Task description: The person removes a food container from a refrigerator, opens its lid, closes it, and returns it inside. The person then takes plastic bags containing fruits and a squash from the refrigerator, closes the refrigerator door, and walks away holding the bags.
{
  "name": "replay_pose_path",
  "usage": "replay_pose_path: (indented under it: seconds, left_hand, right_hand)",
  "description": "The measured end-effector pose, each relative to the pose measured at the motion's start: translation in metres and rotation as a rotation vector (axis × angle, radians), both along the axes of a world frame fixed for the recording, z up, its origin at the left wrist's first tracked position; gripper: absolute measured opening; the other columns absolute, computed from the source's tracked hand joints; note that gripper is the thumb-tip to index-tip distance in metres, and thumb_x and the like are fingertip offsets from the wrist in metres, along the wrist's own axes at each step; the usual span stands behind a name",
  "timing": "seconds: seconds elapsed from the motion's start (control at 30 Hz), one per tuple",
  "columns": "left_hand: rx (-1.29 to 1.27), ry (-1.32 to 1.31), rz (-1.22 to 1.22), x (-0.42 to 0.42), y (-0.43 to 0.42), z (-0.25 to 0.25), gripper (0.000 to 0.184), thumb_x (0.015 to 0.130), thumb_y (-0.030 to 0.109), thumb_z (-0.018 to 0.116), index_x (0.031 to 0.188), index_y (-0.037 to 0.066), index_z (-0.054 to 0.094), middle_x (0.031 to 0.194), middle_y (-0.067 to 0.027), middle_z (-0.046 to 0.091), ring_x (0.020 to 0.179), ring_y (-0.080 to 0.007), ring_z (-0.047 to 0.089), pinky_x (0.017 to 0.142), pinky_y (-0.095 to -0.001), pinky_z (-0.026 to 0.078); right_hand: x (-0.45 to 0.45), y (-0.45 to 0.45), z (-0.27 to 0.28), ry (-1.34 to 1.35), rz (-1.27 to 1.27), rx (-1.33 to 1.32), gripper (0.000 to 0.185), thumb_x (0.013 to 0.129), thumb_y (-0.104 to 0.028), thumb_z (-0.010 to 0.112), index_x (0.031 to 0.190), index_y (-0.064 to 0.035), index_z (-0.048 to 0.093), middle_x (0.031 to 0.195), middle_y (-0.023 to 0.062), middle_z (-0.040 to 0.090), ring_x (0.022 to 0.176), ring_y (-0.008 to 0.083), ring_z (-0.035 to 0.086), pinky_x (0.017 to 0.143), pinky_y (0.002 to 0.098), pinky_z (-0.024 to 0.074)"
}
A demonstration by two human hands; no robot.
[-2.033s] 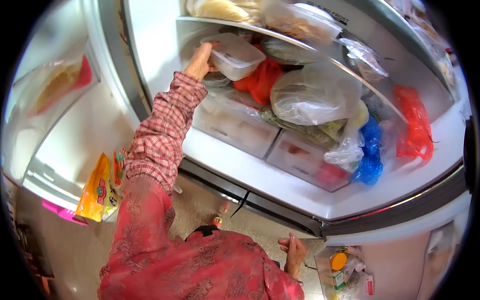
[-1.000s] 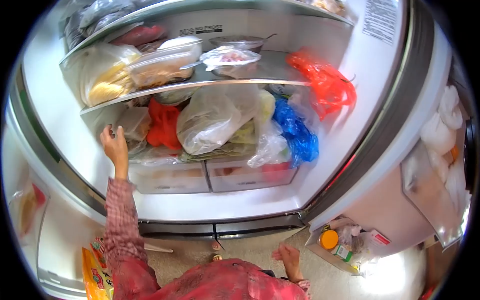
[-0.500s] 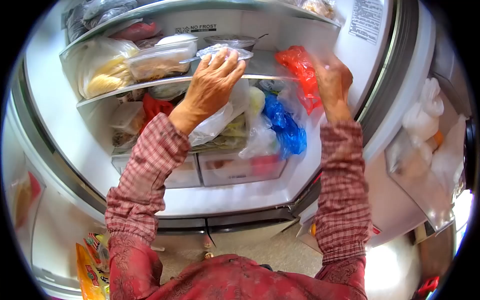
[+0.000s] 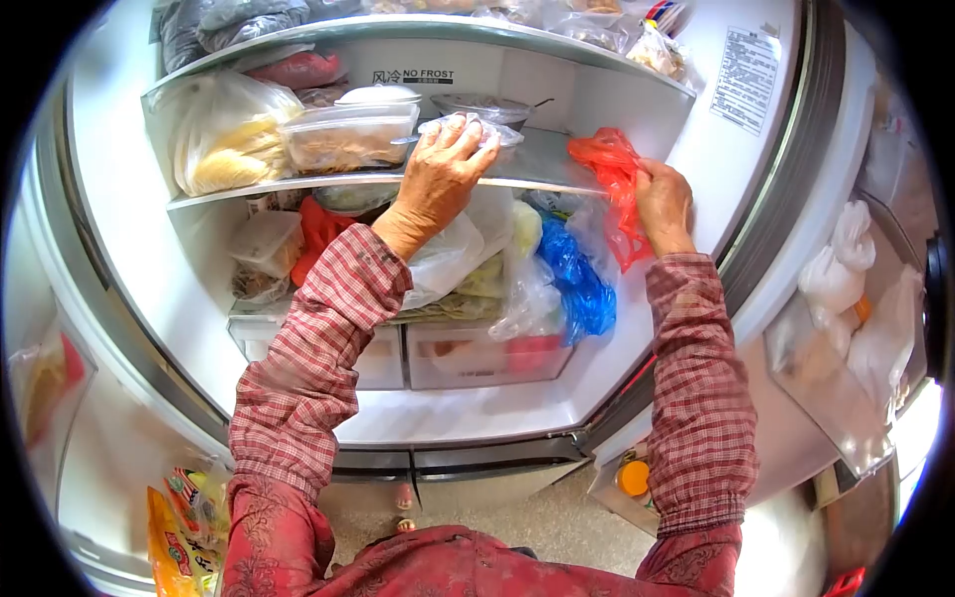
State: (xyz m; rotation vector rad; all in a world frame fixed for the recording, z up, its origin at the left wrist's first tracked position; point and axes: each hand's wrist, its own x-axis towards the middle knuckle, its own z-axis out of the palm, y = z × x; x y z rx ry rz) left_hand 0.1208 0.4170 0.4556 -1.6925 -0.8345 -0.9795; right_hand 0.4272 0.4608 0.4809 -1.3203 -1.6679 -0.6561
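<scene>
My left hand [image 4: 438,189] reaches to the middle fridge shelf, its fingers curled over a dish covered in clear plastic [image 4: 502,131]. A thin handle pokes out on its left side, and what is inside is hidden. Behind it stands a dark bowl [image 4: 482,107] with a utensil sticking out to the right. My right hand [image 4: 665,204] is closed on the edge of a red plastic bag [image 4: 609,159], which lies partly on the shelf and hangs over its front edge. The fingertips of that hand are partly hidden.
Left on this shelf are a clear food container [image 4: 348,139] and a bag of yellowish food [image 4: 234,149]. Below hang a blue plastic bag [image 4: 577,279] and white bags, above clear drawers [image 4: 487,353]. Both fridge doors stand open, the right one holding white bags [image 4: 841,264].
My right hand, blurred before, is now sharp and lower beside the red bag. My left hand stays on the covered dish. The whole view has shifted slightly.
</scene>
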Motion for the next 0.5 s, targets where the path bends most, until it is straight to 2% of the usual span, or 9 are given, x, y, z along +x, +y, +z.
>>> replay_pose_path:
  seconds: [0.03,0.07,0.13,0.17,0.23,0.33,0.4,0.5]
  left_hand:
    - [0.007,-0.009,-0.01,0.0,0.002,0.0,0.038,0.075,0.002,0.058,0.112,0.011,0.062,0.113,-0.0128,0.061,0.112,-0.0311,0.056,0.094,-0.0446,0.043]
    - [0.006,-0.009,-0.01,-0.001,0.004,-0.001,0.038,0.075,0.002,0.058,0.112,0.011,0.062,0.113,-0.0128,0.061,0.112,-0.0311,0.056,0.094,-0.0446,0.043]
    - [0.024,-0.018,-0.022,0.001,0.005,0.0,0.037,0.074,0.002,0.058,0.11,0.01,0.062,0.111,-0.0126,0.061,0.11,-0.0313,0.056,0.092,-0.0439,0.043]
    - [0.03,-0.018,-0.025,0.001,0.007,0.0,0.037,0.074,0.002,0.058,0.11,0.009,0.062,0.11,-0.0124,0.061,0.109,-0.0311,0.056,0.091,-0.0434,0.043]
    - [0.04,-0.011,-0.031,0.003,0.007,0.0,0.036,0.074,0.003,0.057,0.109,0.009,0.061,0.108,-0.0115,0.06,0.107,-0.0308,0.055,0.088,-0.0424,0.044]
    - [-0.004,-0.009,0.043,0.002,0.006,-0.001,0.038,0.075,0.004,0.056,0.112,0.011,0.06,0.11,-0.0103,0.06,0.109,-0.0302,0.054,0.09,-0.0419,0.043]
    - [-0.015,0.001,0.073,0.002,-0.001,-0.001,0.039,0.076,0.003,0.055,0.114,0.012,0.06,0.112,-0.0109,0.06,0.111,-0.0296,0.054,0.091,-0.0418,0.042]
    - [0.101,-0.057,-0.088,0.013,-0.021,-0.01,0.036,0.076,0.002,0.057,0.112,0.008,0.061,0.112,-0.013,0.059,0.111,-0.0292,0.054,0.093,-0.0412,0.042]
  right_hand:
    - [0.001,0.001,-0.002,0.126,0.076,0.069,0.013,0.081,-0.018,0.057,0.082,-0.0088,0.067,0.083,0.0118,0.067,0.08,0.0321,0.064,0.073,0.0409,0.0511]
    - [0.003,0.003,-0.003,0.126,0.075,0.068,0.013,0.081,-0.018,0.057,0.082,-0.0088,0.067,0.083,0.0118,0.067,0.08,0.0321,0.064,0.073,0.0409,0.0511]
    - [-0.003,-0.006,-0.002,-0.057,0.051,0.117,0.02,0.083,-0.026,0.061,0.079,-0.0076,0.068,0.079,0.0147,0.067,0.075,0.0321,0.065,0.067,0.0402,0.0525]
    - [-0.005,-0.009,-0.001,-0.055,0.05,0.107,0.02,0.083,-0.026,0.061,0.079,-0.0076,0.068,0.079,0.0147,0.067,0.075,0.0321,0.065,0.067,0.0402,0.0525]
    - [-0.012,-0.019,0.005,-0.326,-0.159,-0.106,0.03,0.083,-0.037,0.061,0.081,-0.0073,0.068,0.074,0.0163,0.065,0.075,0.0343,0.064,0.068,0.0419,0.0511]
    - [-0.007,-0.015,0.003,-0.359,-0.206,-0.175,0.037,0.082,-0.044,0.061,0.079,-0.0074,0.067,0.074,0.0179,0.064,0.074,0.0345,0.064,0.065,0.0426,0.0512]
    - [0.002,-0.003,0.002,-0.391,-0.181,-0.165,0.033,0.083,-0.039,0.06,0.08,-0.007,0.067,0.077,0.0182,0.065,0.074,0.0352,0.064,0.065,0.0434,0.0511]
    - [0.001,0.003,0.0,-0.42,-0.193,-0.157,0.02,0.083,-0.023,0.057,0.081,-0.007,0.068,0.081,0.0178,0.065,0.076,0.037,0.063,0.067,0.044,0.0503]
